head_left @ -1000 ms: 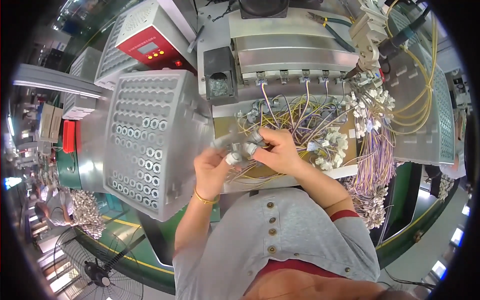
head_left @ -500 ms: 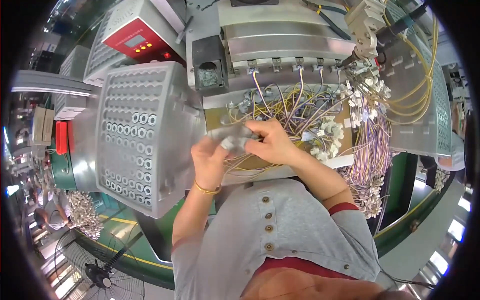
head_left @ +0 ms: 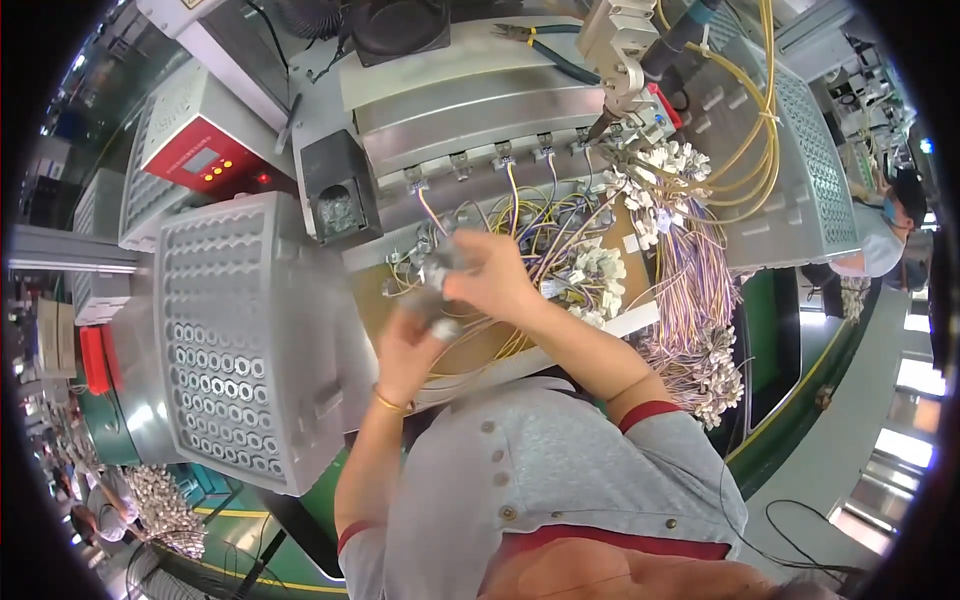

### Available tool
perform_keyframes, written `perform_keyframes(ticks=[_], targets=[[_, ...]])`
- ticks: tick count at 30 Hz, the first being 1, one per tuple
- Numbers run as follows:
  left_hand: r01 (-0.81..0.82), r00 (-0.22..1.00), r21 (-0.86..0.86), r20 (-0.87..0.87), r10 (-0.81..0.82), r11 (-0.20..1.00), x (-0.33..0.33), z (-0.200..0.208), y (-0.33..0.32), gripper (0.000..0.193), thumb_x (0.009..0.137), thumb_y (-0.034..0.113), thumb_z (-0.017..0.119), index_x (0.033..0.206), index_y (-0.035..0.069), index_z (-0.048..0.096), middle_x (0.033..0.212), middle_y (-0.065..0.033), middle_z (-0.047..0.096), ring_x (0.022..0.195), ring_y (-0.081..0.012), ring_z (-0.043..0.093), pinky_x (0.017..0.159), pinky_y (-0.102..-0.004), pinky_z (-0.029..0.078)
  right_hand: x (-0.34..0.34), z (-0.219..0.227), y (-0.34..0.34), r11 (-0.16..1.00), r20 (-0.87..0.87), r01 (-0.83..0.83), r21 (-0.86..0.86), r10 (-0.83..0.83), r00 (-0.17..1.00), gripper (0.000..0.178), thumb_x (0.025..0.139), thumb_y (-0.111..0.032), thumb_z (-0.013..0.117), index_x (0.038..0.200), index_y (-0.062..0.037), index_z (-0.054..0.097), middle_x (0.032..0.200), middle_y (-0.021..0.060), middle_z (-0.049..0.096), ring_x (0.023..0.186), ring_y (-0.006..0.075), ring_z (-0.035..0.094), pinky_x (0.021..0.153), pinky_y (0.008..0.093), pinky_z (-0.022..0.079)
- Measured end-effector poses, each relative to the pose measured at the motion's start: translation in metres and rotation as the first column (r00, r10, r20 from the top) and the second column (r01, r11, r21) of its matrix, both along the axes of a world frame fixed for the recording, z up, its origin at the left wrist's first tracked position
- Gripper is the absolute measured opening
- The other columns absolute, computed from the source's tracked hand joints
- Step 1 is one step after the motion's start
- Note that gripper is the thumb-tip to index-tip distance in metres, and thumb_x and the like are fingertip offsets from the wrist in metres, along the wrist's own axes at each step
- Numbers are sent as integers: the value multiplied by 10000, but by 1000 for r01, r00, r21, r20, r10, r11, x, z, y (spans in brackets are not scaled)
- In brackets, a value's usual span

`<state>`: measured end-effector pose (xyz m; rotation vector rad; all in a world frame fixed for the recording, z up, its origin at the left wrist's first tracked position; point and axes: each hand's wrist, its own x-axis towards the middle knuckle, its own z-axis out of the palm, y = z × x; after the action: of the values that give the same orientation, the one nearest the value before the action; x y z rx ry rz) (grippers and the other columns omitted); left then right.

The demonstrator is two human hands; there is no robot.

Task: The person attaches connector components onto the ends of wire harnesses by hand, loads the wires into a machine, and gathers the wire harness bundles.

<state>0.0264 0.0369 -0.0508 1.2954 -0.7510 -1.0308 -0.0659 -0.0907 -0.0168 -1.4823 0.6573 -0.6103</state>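
Note:
My left hand (head_left: 402, 358) is just in front of the brown work board (head_left: 375, 300), its fingers curled and smeared by motion. Close above it and to its right, my right hand (head_left: 497, 278) is closed, thumb and fingers pinched together. Small grey and whitish shapes show at the fingertips of both hands, too blurred to name. Beyond my right hand lies a tangle of yellow, purple and white wires (head_left: 565, 225) with small grey parts among them. Several wires run up to clips along a metal fixture (head_left: 480, 125). White connectors (head_left: 598, 275) are heaped right of the hands.
A translucent tray (head_left: 215, 300) with rows of ring-shaped parts stands tilted at left. Behind it sits a red-and-white control box (head_left: 205, 160). A black box (head_left: 338, 190) flanks the fixture. Cutting pliers (head_left: 550, 50) lie on top. Bundled wires (head_left: 690, 290) hang at right.
The whole view has shifted, with the bench now further left and the tray lower. My hands, together before, have drawn slightly apart, the left one lower than the right.

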Motion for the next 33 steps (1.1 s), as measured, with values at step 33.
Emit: perform_keyframes(ticks=[33], targets=[[111,167,-199,969,180,974,48,104,23,379,472,-12,591,845,45,633,569,-42,440,484,-213,435,412,-315,361,-9,17,16,859,-25,-116,-498,120,992,138,722,-48,577,851,0,565,593,59,522,503,87,454,479,231,379]])
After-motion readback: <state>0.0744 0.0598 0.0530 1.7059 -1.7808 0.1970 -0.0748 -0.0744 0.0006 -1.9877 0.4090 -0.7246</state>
